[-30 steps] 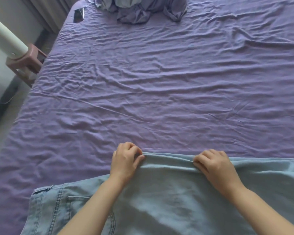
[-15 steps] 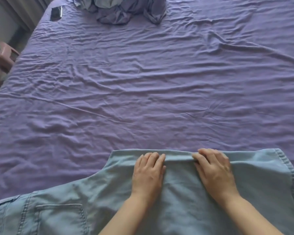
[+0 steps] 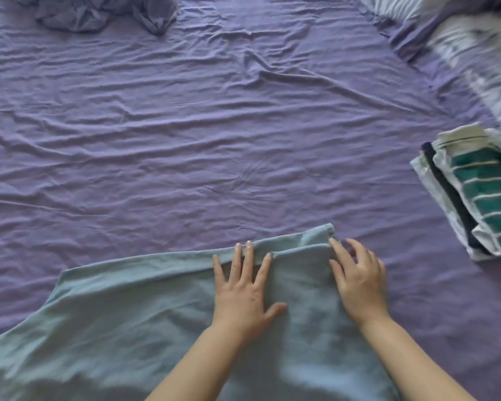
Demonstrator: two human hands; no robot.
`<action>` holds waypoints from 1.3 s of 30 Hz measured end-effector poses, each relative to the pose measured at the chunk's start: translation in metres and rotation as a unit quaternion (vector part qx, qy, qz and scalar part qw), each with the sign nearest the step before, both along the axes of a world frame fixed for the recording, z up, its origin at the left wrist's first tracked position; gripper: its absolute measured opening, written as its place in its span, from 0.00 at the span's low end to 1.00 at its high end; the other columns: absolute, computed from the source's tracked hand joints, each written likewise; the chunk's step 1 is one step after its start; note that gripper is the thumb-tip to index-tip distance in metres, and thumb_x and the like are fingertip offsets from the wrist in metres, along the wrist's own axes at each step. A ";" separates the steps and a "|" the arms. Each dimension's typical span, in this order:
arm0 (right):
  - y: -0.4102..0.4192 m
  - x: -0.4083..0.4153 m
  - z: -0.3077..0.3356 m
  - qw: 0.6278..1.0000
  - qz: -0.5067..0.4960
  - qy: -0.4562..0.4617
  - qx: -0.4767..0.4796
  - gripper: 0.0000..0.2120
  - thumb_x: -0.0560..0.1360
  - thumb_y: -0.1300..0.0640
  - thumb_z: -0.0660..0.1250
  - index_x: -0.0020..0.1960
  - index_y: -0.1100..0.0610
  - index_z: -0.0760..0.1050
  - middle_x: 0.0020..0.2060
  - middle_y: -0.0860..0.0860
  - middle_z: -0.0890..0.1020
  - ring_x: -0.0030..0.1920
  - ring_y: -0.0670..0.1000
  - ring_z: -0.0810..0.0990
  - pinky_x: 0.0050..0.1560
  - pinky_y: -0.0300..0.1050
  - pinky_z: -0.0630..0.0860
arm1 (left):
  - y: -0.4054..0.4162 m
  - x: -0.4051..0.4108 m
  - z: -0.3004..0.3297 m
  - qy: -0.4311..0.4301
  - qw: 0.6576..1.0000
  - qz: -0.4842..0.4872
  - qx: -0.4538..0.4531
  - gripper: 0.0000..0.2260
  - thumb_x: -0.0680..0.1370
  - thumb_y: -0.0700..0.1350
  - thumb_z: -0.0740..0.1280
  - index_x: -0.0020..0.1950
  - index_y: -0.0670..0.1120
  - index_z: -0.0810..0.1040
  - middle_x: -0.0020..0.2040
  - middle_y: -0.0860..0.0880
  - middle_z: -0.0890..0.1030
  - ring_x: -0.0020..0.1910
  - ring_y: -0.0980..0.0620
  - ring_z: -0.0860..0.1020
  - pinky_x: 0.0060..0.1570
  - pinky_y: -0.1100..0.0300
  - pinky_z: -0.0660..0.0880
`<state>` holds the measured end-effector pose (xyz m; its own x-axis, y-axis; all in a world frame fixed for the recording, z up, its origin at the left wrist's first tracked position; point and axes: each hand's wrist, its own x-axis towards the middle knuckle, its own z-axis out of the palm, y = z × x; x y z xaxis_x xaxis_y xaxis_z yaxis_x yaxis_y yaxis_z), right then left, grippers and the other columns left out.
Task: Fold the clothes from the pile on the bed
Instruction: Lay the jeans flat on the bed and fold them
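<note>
Denim garment [image 3: 128, 322] lies at 6 o'clock on the sheet [image 3: 214, 140]. Left hand [image 3: 242, 296] is flat on it with fingers spread. Right hand [image 3: 356, 280] rests at its right edge, fingers loosely spread, tips over the fold. Folded stack [image 3: 475, 198] at 3 o'clock, pile [image 3: 99, 13] at 11.

Garment: we see a light blue denim piece [image 3: 133, 319] spread on the purple bedsheet [image 3: 214, 140], its far edge doubled over.
Left hand [image 3: 240, 296]: flat, fingers spread, pressing the fold.
Right hand [image 3: 359, 280]: fingers straight at the garment's right edge, slightly blurred.
Right side: folded stack [image 3: 472, 198], green-striped on top.
Far left: crumpled purple cloth [image 3: 99, 13], possibly bedding.
</note>
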<state>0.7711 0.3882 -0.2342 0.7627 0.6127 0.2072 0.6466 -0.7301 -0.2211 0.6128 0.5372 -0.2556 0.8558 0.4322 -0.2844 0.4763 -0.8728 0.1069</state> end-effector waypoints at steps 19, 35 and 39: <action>-0.150 -0.098 0.029 0.967 0.046 0.249 0.025 0.22 0.65 0.79 0.66 0.53 0.61 0.81 0.59 0.63 0.73 0.52 0.62 0.75 0.54 0.55 0.75 | -0.173 -0.091 0.058 -0.074 0.975 0.192 -0.086 0.16 0.59 0.46 0.81 0.42 0.46 0.81 0.46 0.44 0.80 0.44 0.41 0.80 0.42 0.50 0.77; -0.132 -0.132 0.031 0.927 0.307 0.211 -0.048 0.12 0.60 0.59 0.80 0.40 0.54 0.81 0.39 0.51 0.81 0.44 0.57 0.81 0.41 0.48 0.74 | -0.136 -0.166 0.061 -0.082 0.969 0.209 -0.103 0.11 0.60 0.35 0.79 0.38 0.45 0.83 0.36 0.45 0.80 0.36 0.40 0.78 0.32 0.50 0.74; -0.132 -0.148 0.026 0.944 0.232 0.234 -0.026 0.06 0.66 0.61 0.77 0.40 0.55 0.81 0.34 0.50 0.79 0.37 0.57 0.77 0.37 0.46 0.66 | -0.120 -0.168 0.061 -0.097 0.983 0.136 -0.081 0.12 0.59 0.34 0.79 0.32 0.45 0.79 0.30 0.47 0.77 0.29 0.44 0.75 0.26 0.56 0.71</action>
